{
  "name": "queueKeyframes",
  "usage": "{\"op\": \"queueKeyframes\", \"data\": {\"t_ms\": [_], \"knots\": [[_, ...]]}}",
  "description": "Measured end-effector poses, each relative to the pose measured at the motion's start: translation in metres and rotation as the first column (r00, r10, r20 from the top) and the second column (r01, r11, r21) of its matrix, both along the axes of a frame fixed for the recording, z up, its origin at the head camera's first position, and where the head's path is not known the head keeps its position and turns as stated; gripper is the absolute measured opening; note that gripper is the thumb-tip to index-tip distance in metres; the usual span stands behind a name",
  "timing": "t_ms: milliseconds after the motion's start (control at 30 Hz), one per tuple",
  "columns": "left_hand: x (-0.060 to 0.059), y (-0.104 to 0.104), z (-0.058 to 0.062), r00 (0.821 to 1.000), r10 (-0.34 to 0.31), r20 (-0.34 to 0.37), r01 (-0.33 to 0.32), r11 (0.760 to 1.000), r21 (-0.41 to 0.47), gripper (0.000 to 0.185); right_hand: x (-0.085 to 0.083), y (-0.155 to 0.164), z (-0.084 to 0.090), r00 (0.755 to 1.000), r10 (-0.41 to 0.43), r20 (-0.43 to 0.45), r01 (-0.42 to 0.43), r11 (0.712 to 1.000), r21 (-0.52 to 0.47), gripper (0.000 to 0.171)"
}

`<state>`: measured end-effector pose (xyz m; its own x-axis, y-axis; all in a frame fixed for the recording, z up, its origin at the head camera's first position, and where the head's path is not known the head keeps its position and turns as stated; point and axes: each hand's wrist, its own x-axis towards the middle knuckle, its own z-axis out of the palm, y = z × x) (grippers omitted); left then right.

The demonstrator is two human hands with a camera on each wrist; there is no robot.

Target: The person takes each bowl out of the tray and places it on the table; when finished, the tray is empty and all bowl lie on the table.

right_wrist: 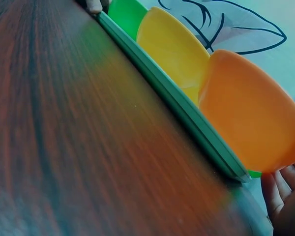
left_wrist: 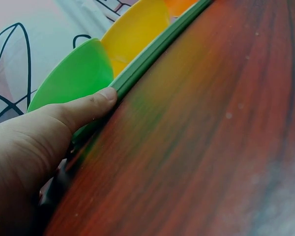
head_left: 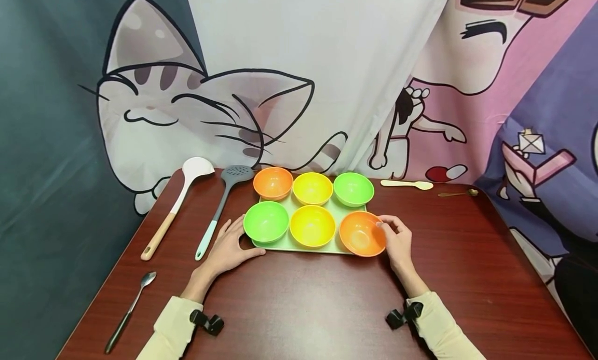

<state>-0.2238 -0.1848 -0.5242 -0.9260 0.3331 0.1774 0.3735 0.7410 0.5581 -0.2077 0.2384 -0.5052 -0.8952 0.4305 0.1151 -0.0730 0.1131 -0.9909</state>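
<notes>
- Fingers (head_left: 233,234) of your left hand (head_left: 227,251) lie straight and loosely apart at the left end of the green tray (head_left: 299,246); its thumb (left_wrist: 91,105) presses the tray's near edge.
- Your right hand (head_left: 399,243) curls its fingers on the rim of the orange bowl (head_left: 362,233) at the tray's near right corner.
- That tray sits mid-table (head_left: 303,303), carrying six bowls in two rows.
- Left of the tray lie a white spatula (head_left: 179,202), a slotted spoon (head_left: 221,207) and a metal spoon (head_left: 131,308).
</notes>
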Motion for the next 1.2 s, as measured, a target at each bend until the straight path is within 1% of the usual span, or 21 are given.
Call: {"op": "queueKeyframes", "data": {"t_ms": [167,367,533,900,1100,1200], "knots": [[-0.001,0.0,0.0,1.0,-0.006,-0.008,0.006,1.0,0.003,0.097,0.0,0.001,0.002,1.0,-0.021,0.02,0.022,0.999,-0.029,0.019],[0.0,0.0,-0.001,1.0,-0.01,-0.01,0.01,1.0,0.006,0.097,0.0,0.001,0.003,0.999,-0.015,0.033,0.02,0.991,-0.136,0.012],[0.0,-0.001,-0.002,1.0,-0.012,-0.011,0.012,1.0,0.003,0.097,0.0,0.001,0.004,1.0,-0.007,0.019,0.011,0.982,-0.187,0.017],[0.001,-0.001,-0.001,1.0,-0.014,-0.023,0.014,1.0,0.002,0.096,-0.002,0.007,0.004,0.999,-0.043,0.022,0.046,0.974,-0.221,0.013],[0.002,0.0,0.0,0.999,-0.015,-0.029,0.014,1.0,-0.001,0.095,-0.005,0.021,0.003,0.995,-0.099,0.015,0.1,0.962,-0.255,0.015],[0.004,0.0,0.001,1.0,-0.012,-0.022,0.012,1.0,0.003,0.094,-0.007,0.03,0.003,0.992,-0.128,0.005,0.125,0.959,-0.255,0.015]]}}
